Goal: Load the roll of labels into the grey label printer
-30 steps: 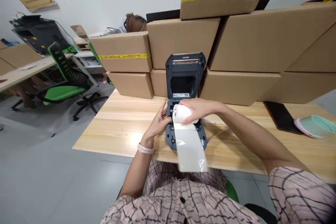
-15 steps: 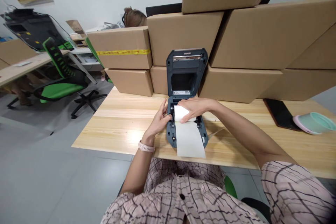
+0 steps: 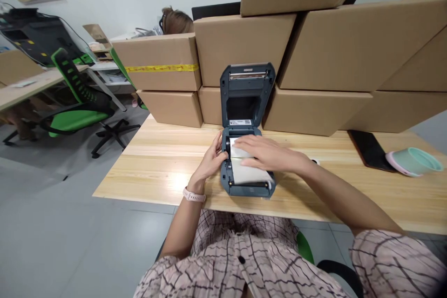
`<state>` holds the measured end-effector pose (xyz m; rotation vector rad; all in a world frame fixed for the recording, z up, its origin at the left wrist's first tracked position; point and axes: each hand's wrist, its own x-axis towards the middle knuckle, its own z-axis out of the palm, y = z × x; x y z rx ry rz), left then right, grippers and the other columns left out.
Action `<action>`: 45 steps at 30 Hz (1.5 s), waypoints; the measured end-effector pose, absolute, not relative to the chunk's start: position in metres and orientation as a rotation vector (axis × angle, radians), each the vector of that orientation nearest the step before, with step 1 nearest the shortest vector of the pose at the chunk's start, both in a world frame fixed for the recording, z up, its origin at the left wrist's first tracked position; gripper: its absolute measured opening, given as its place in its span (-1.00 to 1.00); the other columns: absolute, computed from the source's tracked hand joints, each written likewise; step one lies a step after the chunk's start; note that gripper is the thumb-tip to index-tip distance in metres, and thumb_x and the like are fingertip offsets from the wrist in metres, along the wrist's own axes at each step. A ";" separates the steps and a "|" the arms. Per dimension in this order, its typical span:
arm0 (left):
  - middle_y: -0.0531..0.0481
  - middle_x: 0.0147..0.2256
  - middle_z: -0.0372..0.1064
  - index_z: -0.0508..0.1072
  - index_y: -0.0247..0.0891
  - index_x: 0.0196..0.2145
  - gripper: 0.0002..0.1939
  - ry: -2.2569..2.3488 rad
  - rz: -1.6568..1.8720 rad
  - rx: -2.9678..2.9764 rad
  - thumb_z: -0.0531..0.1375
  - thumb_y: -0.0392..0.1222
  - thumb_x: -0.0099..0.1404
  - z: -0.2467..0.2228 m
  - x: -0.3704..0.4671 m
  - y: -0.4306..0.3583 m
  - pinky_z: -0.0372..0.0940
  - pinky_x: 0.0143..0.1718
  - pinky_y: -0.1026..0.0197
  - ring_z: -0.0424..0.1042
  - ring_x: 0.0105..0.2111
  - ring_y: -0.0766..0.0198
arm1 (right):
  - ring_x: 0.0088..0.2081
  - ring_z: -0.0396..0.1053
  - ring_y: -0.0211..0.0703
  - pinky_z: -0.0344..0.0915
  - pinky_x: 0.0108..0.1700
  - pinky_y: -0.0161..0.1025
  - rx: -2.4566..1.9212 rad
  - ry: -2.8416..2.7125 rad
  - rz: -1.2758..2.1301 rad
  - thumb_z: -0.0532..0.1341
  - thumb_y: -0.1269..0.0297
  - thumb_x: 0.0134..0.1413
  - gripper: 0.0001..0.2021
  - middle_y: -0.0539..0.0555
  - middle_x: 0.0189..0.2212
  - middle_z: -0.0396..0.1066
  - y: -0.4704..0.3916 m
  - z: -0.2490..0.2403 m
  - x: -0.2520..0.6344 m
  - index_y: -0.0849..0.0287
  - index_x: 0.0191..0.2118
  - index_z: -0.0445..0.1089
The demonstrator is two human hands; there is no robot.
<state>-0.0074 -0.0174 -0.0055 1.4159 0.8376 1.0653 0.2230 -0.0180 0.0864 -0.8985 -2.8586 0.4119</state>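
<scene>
A dark grey label printer (image 3: 226,188) sits on the table with its lid (image 3: 225,86) raised. Inside its base lies a white paper roll (image 3: 239,151), and a strip of paper (image 3: 246,174) runs from it toward the printer's front edge. My left hand (image 3: 210,160) grips the left side of the base, thumb over the rim and fingers along the outside. Across the roll and the strip, from the right, reaches my right hand (image 3: 267,151), its fingers stretched out and covering part of the paper. Whether its fingertips press on the roll I cannot tell.
Cardboard boxes (image 3: 324,51) are stacked along the back of the wooden table (image 3: 132,163). On the right lie a black phone (image 3: 370,149) and a mint-green cup (image 3: 415,160). Behind the boxes a person's head (image 3: 177,22) shows. A green chair (image 3: 80,116) stands at left.
The strip of paper no longer hangs over the printer's front; its end now stops inside the base. My right hand has flattened and shifted slightly right. My left hand has stayed on the side.
</scene>
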 end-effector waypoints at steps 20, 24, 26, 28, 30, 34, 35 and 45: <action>-0.17 0.45 0.01 0.03 -0.24 0.46 -0.18 0.949 1.130 1.474 0.17 -0.23 0.28 -0.004 -0.001 -0.022 -0.07 0.45 -0.04 0.04 0.44 0.02 | 0.50 -0.11 0.13 0.12 0.42 0.21 -1.001 -2.735 0.370 0.08 -0.35 0.21 -0.14 0.25 0.48 -0.06 -0.117 0.045 0.223 0.15 0.43 0.12; -0.17 0.44 0.05 0.09 -0.25 0.43 -0.22 0.979 1.137 1.500 0.16 -0.23 0.29 -0.006 0.000 -0.022 -0.06 0.45 -0.04 0.05 0.43 0.03 | 0.50 -0.14 0.24 0.10 0.41 0.28 -0.988 -2.732 0.223 0.19 -0.35 0.12 -0.04 0.37 0.48 -0.10 -0.122 0.036 0.216 0.24 0.44 0.08; -0.16 0.43 0.06 0.10 -0.24 0.43 -0.23 0.985 1.140 1.505 0.15 -0.22 0.29 -0.007 0.000 -0.022 -0.04 0.45 -0.02 0.07 0.43 0.05 | 0.49 -0.12 0.30 0.09 0.40 0.30 -0.998 -2.716 0.165 0.25 -0.32 0.09 -0.02 0.42 0.47 -0.08 -0.124 0.033 0.212 0.27 0.43 0.08; -0.17 0.43 0.06 0.10 -0.26 0.43 -0.23 0.990 1.142 1.505 0.16 -0.22 0.29 -0.007 0.000 -0.022 -0.03 0.45 -0.01 0.07 0.43 0.04 | 0.47 -0.06 0.35 0.12 0.39 0.30 -1.020 -2.709 0.143 0.29 -0.30 0.06 -0.03 0.43 0.45 -0.03 -0.126 0.033 0.210 0.28 0.41 0.12; -0.19 0.44 0.04 0.10 -0.28 0.43 -0.23 0.995 1.141 1.499 0.16 -0.20 0.29 -0.007 0.000 -0.023 -0.04 0.45 -0.02 0.06 0.43 0.02 | 0.45 0.00 0.35 0.15 0.37 0.30 -1.033 -2.709 0.150 0.32 -0.27 0.05 -0.06 0.41 0.44 0.02 -0.126 0.035 0.211 0.24 0.40 0.14; -0.18 0.44 0.04 0.13 -0.27 0.42 -0.24 1.015 1.147 1.448 0.17 -0.18 0.29 -0.003 0.002 -0.025 -0.05 0.45 -0.03 0.08 0.42 0.01 | 0.45 0.02 0.27 0.18 0.37 0.26 -1.005 -2.717 0.196 0.34 -0.20 0.09 -0.10 0.34 0.45 0.02 -0.126 0.038 0.216 0.14 0.42 0.09; -0.18 0.43 0.06 0.14 -0.27 0.41 -0.25 1.022 1.156 1.426 0.17 -0.18 0.29 -0.001 0.004 -0.027 -0.05 0.45 -0.04 0.09 0.42 0.00 | 0.46 0.01 0.26 0.18 0.38 0.26 -0.998 -2.716 0.206 0.34 -0.19 0.10 -0.09 0.33 0.46 0.01 -0.126 0.037 0.217 0.13 0.43 0.07; -0.08 0.51 -0.25 -0.17 -0.08 0.49 -0.02 1.171 1.100 1.208 0.29 0.04 0.32 0.014 0.023 -0.105 -0.10 0.48 -0.07 -0.19 0.50 -0.10 | 0.49 -0.10 0.21 0.12 0.40 0.26 -0.832 -2.701 0.724 0.30 -0.33 0.03 0.05 0.15 0.52 -0.20 -0.115 0.066 0.250 -0.13 0.51 -0.17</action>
